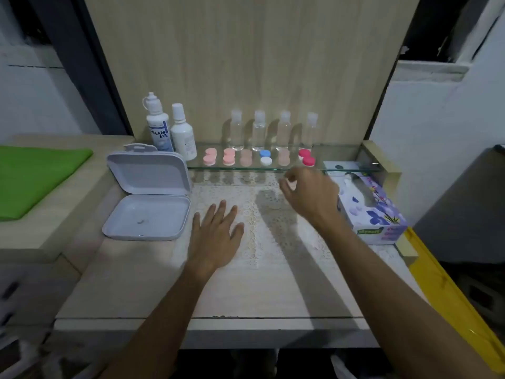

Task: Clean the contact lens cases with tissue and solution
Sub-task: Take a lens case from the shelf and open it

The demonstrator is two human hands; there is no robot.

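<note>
Head view: a pale wood-grain desk (136, 291) stands against a matching upright panel, with a lace-patterned mat (273, 242) under a clear top sheet in the middle of the working area. Along the back runs a low glass shelf (341, 160), which keeps the supplies lined up and the front of the desk free for work.

On the shelf, six contact lens cases (265, 157) stand in a row: three pink or peach pairs at the left, a blue-and-white one in the middle, another peach one, then a bright pink one at the right end. Behind them stand four small clear bottles (259, 131). At the shelf's left end are two white solution bottles (158, 124), the nearer labelled "Dream Eye".

An open grey hinged box (149, 203) lies at the left of the desk, its lid propped up. A floral tissue box (374, 212) sits at the right, near the right hand. A folded green cloth (35, 179) rests on a lower surface further left.

The left hand (216, 236) lies flat on the mat, fingers spread, holding nothing, probably steadying the body. The right hand (308, 192) is raised in front of the shelf's right end, fingers loosely curled and empty, likely reaching for a case. No case looks opened or cleaned yet.
</note>
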